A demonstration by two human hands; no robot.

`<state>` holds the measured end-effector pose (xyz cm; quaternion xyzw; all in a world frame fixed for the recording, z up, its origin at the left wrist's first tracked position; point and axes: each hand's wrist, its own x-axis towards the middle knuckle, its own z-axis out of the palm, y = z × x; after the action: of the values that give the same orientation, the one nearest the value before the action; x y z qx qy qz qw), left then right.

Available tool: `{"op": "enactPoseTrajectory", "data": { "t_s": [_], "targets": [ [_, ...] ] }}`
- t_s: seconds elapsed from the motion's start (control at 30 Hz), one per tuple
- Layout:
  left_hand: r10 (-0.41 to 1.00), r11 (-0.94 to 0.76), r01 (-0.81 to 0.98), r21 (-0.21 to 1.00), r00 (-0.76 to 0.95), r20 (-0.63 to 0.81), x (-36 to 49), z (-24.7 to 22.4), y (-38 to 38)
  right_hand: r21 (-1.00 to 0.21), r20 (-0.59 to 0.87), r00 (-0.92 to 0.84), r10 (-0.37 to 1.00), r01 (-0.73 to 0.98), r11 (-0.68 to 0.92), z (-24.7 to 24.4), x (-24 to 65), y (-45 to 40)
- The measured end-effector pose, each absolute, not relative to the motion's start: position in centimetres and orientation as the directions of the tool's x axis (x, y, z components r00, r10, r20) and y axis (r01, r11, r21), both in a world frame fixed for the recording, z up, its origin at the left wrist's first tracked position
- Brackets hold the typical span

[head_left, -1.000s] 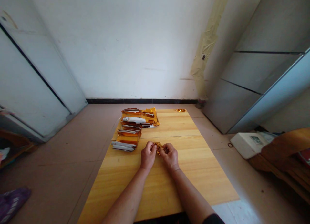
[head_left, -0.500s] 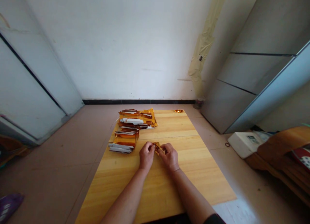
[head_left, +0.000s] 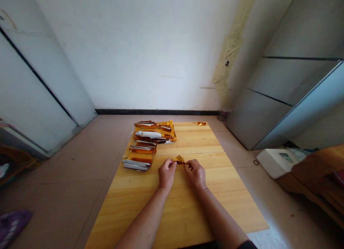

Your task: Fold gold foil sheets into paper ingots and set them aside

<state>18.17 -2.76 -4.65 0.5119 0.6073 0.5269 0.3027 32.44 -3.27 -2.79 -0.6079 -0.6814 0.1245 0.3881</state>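
Clearance on the wooden tabletop (head_left: 185, 209) is widest on the right and along the near end, where bare boards flank both forearms. A board seam (head_left: 189, 154) crosses the top just beyond the hands (it reads as a thin, straight, dark line). The left edge lies close to the stack of folded foil strips (head_left: 143, 145), which sits just left of the hands and forms overlapping rows of gold and silver sheets with sharp creases.

Both forearms enter from the near end and converge, palms down. The left hand (head_left: 167, 174) is closed, with its fingertips (head_left: 170, 163) pinching the left end of the crumpled gold foil piece (head_left: 179, 160). The right hand (head_left: 196, 174) is likewise closed, pinching the right end. The foil piece spans the short gap between the hands, over the seam's near side, and its surface is thin, bright and irregularly folded.

A small gold foil scrap (head_left: 201, 123) lies at the far edge of the tabletop, well apart from the hands. Beyond that edge are the floor tiles (head_left: 61, 195) and a white wall (head_left: 139, 51).
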Motion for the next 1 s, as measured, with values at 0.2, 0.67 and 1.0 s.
{"op": "enactPoseTrajectory", "data": {
  "t_s": [0.2, 0.67, 1.0],
  "targets": [
    [0.954, -0.033, 0.274, 0.961, -0.279, 0.112, 18.4, -4.5, -2.5, -0.624, 0.372, 0.069, 0.926, 0.757, 0.194, -3.1, 32.0, -2.8],
    [0.97, -0.231, 0.397, 0.888, 0.018, 0.244, 16.4, -3.9, -5.8, -0.403, 0.191, 0.48, 0.856, 0.834, -0.377, 0.4, 40.9, 10.2],
    [0.975, -0.22, 0.396, 0.891, 0.049, 0.219, 16.6, -3.3, -6.2, -0.311, 0.082, 0.554, 0.828, 0.804, -0.507, 1.4, 42.6, 18.5]
  ]
}}
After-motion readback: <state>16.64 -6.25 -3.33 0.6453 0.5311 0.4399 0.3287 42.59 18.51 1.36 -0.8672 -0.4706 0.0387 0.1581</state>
